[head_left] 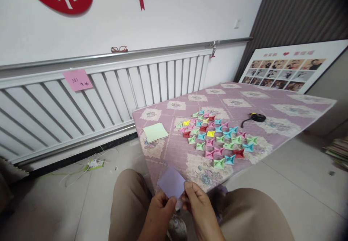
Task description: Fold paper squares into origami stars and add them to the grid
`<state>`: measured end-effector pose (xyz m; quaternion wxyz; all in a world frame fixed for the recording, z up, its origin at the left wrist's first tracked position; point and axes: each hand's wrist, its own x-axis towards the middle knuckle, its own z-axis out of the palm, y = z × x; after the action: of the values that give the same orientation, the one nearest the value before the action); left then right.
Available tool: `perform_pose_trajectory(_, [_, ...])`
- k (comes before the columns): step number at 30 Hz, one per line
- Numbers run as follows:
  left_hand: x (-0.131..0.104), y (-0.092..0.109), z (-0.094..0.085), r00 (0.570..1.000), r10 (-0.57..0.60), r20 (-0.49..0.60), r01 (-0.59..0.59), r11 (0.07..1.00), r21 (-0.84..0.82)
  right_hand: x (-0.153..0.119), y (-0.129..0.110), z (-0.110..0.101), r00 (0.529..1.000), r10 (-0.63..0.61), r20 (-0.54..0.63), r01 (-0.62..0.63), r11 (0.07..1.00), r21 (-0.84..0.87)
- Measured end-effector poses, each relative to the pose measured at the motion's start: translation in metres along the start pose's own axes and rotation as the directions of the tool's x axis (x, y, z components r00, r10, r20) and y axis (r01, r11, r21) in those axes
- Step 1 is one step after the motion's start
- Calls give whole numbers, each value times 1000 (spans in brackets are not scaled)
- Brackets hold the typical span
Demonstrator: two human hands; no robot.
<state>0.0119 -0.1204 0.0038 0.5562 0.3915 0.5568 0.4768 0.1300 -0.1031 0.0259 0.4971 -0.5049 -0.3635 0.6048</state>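
A square sheet of purple paper (172, 182) is held with one corner pointing away, over the near corner of the table. My left hand (161, 212) pinches its lower left edge between thumb and fingers. At its right corner, my right hand (198, 206) grips the same sheet. Beyond my hands, rows of small folded paper pieces (211, 134) in green, pink, blue, yellow and red stand on the patterned tablecloth (174, 157). To their left lies a stack of pale green square sheets (156, 132).
A black tape measure (257, 117) lies right of the folded pieces. Behind the table are a white radiator (152, 79) with a pink note (77, 80) and glasses (119, 49) on a pipe. A photo board (282, 68) leans at back right. A power strip (95, 164) is on the floor.
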Motion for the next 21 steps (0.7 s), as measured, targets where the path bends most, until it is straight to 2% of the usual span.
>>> perform_pose_trajectory(5, [0,0,2,998,13,-60,-14,1000,-9,-1,8,4,992,42,117,-33,997,-75])
perform_pose_trajectory(11, [0,10,-2,999,32,-18,-32,999,-18,0,12,5,997,8,72,-2,997,-73])
perform_pose_trajectory(21, [1,23,-8,997,28,-65,-31,999,-41,0,20,5,995,59,84,-49,992,-118])
